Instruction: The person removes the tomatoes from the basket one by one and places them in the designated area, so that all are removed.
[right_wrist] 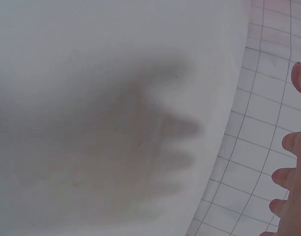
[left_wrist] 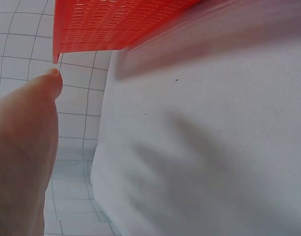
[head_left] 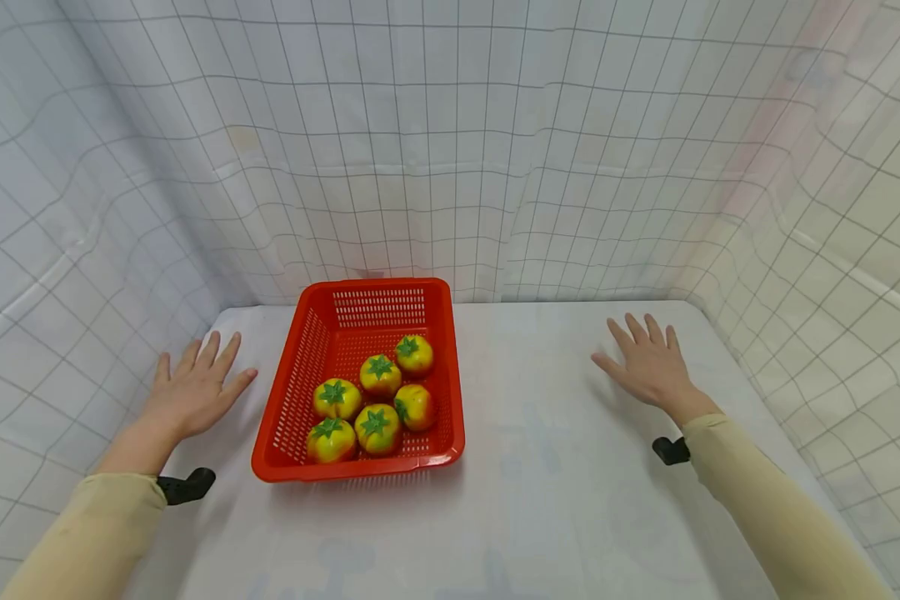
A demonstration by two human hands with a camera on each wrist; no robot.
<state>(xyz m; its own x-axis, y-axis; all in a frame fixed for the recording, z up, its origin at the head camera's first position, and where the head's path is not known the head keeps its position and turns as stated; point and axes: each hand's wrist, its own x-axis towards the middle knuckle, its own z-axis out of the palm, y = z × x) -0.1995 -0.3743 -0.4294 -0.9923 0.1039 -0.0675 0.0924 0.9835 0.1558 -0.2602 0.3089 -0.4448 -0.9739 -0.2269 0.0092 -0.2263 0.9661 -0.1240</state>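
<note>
A red plastic basket [head_left: 360, 472] with slotted walls stands on the white table, left of the middle. Inside it lie several yellow-red toy fruits with green leafy tops, such as this persimmon-like one [head_left: 378, 429], gathered toward the near and right side. To the basket's left hovers my left hand [head_left: 191, 392], fingers spread and holding nothing. Its shadow falls on the table in the left wrist view, where the basket wall [left_wrist: 106, 24] shows past the thumb. Far to the right, my right hand [head_left: 651, 367] is held above the table, fingers spread, touching nothing.
White cloth with a grey grid [head_left: 480, 167] hangs behind the table and along both sides. The white tabletop [head_left: 540, 500] stretches between the basket and my right arm. A black strap piece [head_left: 187, 486] sits at each wrist.
</note>
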